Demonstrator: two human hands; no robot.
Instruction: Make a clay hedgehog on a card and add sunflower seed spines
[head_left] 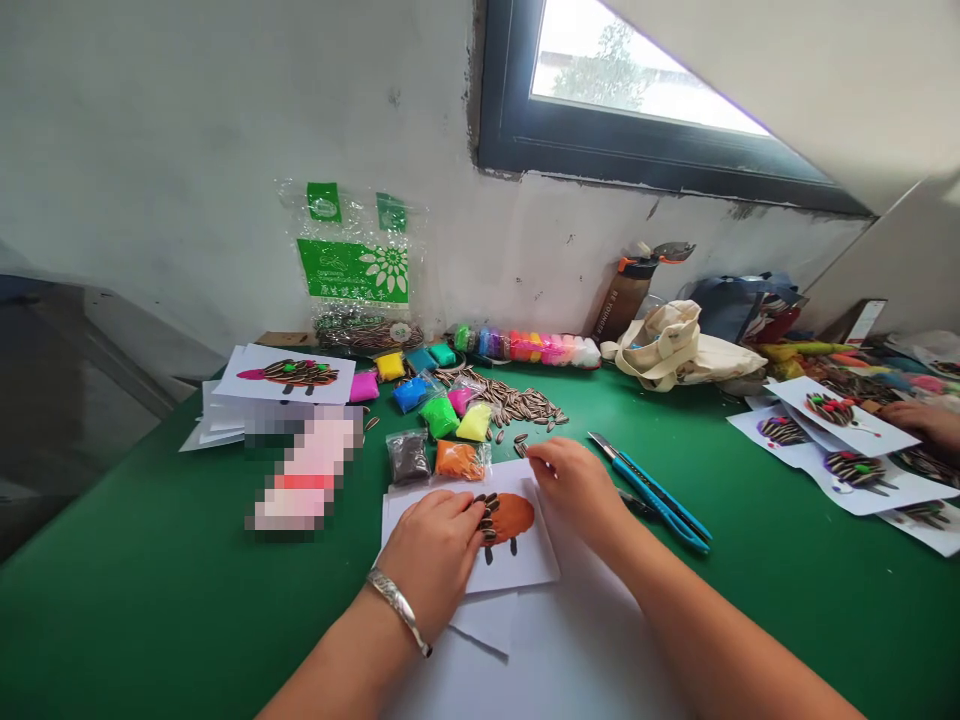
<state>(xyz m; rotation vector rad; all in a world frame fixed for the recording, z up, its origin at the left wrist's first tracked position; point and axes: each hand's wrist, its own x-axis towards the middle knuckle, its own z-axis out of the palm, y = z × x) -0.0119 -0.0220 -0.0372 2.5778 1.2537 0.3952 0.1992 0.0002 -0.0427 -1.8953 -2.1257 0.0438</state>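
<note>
My left hand [437,545], with a silver bracelet at the wrist, lies flat on a white paper card [541,562]. Its fingertips touch striped sunflower seeds [489,515] set in a flat orange clay shape [516,514] with two dark clay legs. The hand covers the card's left part. Just past the card's top right corner, my right hand [574,485] pinches at a sunflower seed [521,447] on the green table. Small packets of black clay [409,456] and orange clay [460,460] lie above the card, near a loose seed pile [517,396].
A blue utility knife [660,500] lies right of my right hand. Finished seed-and-clay cards are stacked left [289,375] and spread right [855,470], beside another person's hand [926,422]. A seed bag [356,275], bottle [626,300] and cloth bag [675,350] stand along the wall.
</note>
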